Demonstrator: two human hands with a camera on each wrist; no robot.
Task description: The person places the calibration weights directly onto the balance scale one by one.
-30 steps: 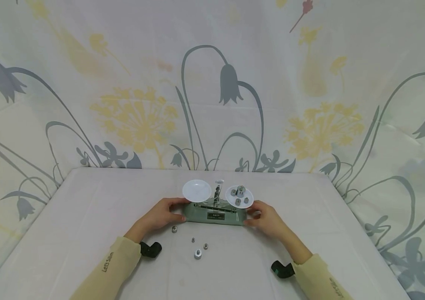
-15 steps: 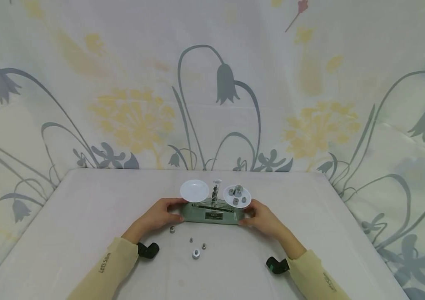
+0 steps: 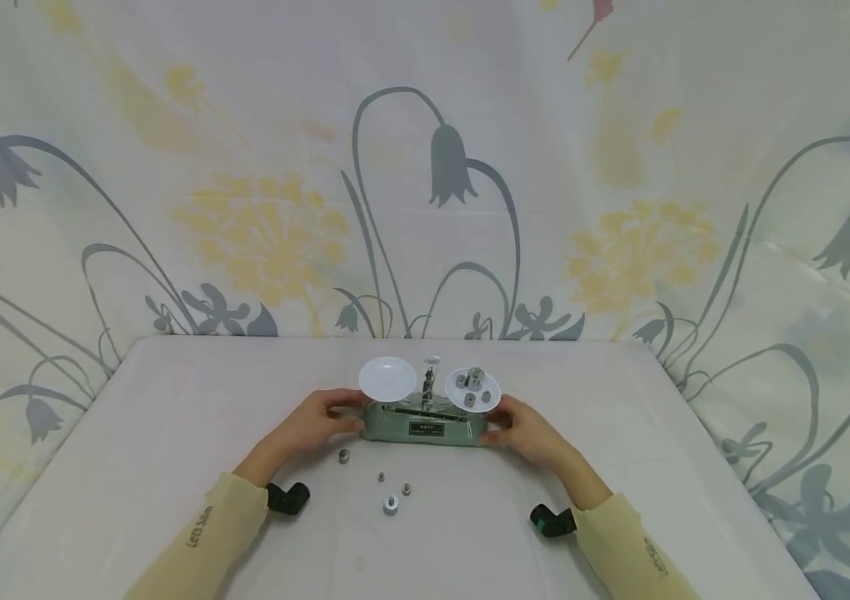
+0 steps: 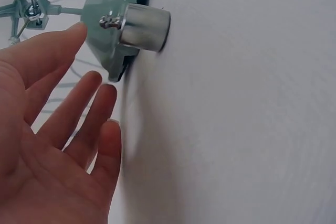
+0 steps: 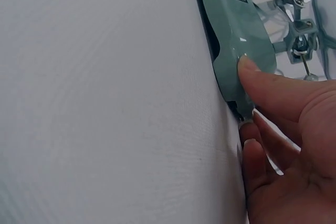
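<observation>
A green two-pan balance scale [image 3: 387, 425] stands on the table in the head view. Its left white pan [image 3: 387, 379] is bare, while several metal weights [image 3: 474, 379] stand on the right pan [image 3: 495, 390]. My left hand [image 3: 312, 422] is at the scale's left end; in the left wrist view its fingers [image 4: 84, 103] are spread loosely, just off the green base [image 4: 107, 9]. At the other end my right hand [image 3: 530, 429] grips the base, thumb [image 5: 257, 74] on the front, fingertips behind the end, partly hidden.
Several loose weights stand in front of the scale, including a larger one [image 3: 391, 505] and one near my left hand [image 3: 344, 456]. White cloth covers the table [image 3: 470, 542]. A flower-patterned curtain [image 3: 425, 208] hangs behind it.
My left hand has drawn slightly left, off the scale's base. The right hand keeps its grip. The whole head view has shifted a little; the weights stay in place.
</observation>
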